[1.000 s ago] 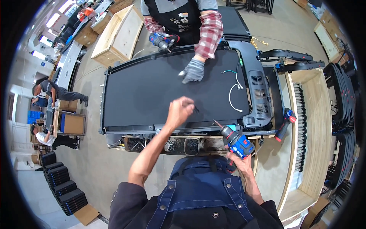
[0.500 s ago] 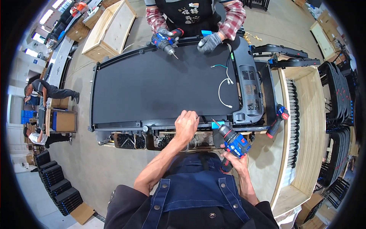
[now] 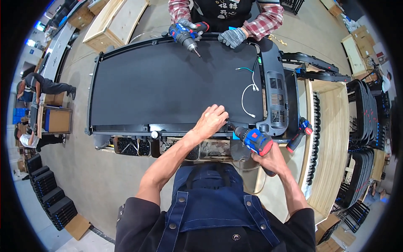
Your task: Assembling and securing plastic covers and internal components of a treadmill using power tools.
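Observation:
A treadmill deck with a black running belt (image 3: 168,88) lies across in front of me. My right hand (image 3: 272,159) grips a blue and red cordless drill (image 3: 257,142), its tip at the deck's near side rail, close to the grey vented motor cover (image 3: 276,92). My left hand (image 3: 212,120) is closed over that rail just left of the drill; what its fingers hold is hidden. White and green cables (image 3: 247,98) lie loose on the belt. Across the deck, a co-worker's gloved hand holds another cordless drill (image 3: 184,37), and their other gloved hand (image 3: 233,38) rests on the far rail.
Bins of small dark parts (image 3: 132,147) sit below the near rail. To the right are a third power tool (image 3: 301,133) and a long wooden crate (image 3: 329,147) holding a row of black parts. Black frames (image 3: 365,113) stand beyond. Two people work at the far left.
My right hand has raised the drill and turned its tip to the near rail. My left hand stays at the rail, slightly further right. The co-worker's drill remains over the far side.

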`<action>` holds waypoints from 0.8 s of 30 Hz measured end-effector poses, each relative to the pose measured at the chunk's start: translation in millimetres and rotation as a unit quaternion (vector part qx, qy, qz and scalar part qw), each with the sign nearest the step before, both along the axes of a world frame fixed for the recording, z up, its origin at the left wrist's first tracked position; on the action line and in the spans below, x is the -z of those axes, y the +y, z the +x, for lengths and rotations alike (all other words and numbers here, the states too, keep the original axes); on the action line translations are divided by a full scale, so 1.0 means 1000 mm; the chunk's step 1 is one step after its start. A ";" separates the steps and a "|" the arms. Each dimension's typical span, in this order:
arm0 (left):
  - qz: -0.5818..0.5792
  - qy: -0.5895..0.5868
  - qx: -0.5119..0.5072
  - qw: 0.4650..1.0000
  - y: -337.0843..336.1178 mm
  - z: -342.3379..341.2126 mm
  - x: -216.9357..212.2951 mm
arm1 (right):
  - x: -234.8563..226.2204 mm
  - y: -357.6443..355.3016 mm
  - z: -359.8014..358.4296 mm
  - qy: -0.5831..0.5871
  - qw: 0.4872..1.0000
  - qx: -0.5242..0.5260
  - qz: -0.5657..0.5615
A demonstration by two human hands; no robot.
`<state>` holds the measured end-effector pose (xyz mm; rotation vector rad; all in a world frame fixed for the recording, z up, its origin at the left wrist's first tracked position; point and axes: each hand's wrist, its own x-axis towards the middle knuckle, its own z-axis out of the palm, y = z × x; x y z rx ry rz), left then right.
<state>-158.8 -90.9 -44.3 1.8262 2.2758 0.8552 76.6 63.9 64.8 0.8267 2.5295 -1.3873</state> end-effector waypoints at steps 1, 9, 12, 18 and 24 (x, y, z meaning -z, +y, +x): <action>0.000 -0.006 -0.001 1.000 -0.001 -0.001 0.003 | -0.004 0.004 -0.010 -0.006 1.000 -0.004 0.001; 0.036 -0.041 0.006 0.999 -0.001 -0.004 0.008 | -0.012 0.025 -0.051 -0.106 0.988 -0.112 0.013; 0.044 -0.050 0.005 0.998 -0.002 -0.006 0.008 | -0.012 0.028 -0.058 -0.120 0.986 -0.119 0.005; 0.049 -0.051 0.007 0.997 -0.002 -0.007 0.011 | -0.019 0.025 -0.072 -0.146 0.981 -0.131 0.001; 0.066 -0.043 0.016 0.997 -0.001 -0.008 0.019 | -0.033 0.009 -0.097 -0.170 0.951 -0.208 0.157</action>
